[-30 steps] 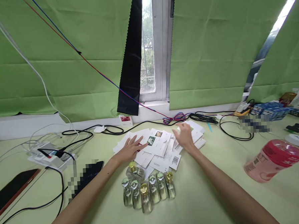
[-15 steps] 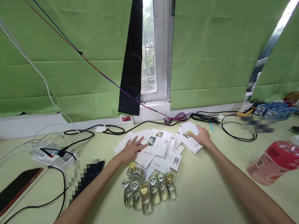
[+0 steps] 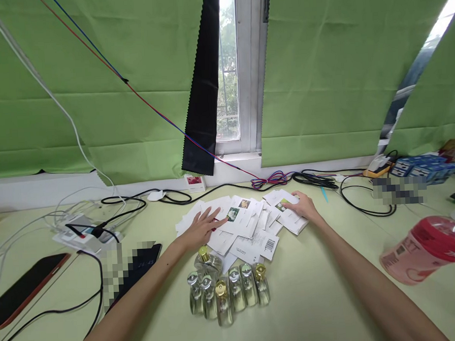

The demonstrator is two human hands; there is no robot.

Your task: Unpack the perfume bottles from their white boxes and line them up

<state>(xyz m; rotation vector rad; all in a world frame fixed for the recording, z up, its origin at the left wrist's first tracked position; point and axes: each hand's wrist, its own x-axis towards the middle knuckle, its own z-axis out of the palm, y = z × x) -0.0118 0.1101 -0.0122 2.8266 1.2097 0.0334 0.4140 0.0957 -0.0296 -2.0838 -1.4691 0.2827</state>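
Note:
Several white flat cards or small boxes lie in a spread pile on the pale green table, some with flower pictures, one with a barcode. My left hand rests on the pile's left part with its fingers spread. At the right end, my right hand has its thumb and fingers on a smaller white stack, its thumb near a green picture. In front of the pile stand several small glass bottles with silver or gold caps, close together; a wider gold-capped bottle is behind them.
A pink jar with a red lid is at the right. Two phones and a power strip with cables lie at the left. Coiled cables and a small box sit by the wall; blue boxes are far right.
My right hand and the small stack have shifted slightly left, closer to the main pile. My left hand stays spread on the cards. The whole view has moved a little.

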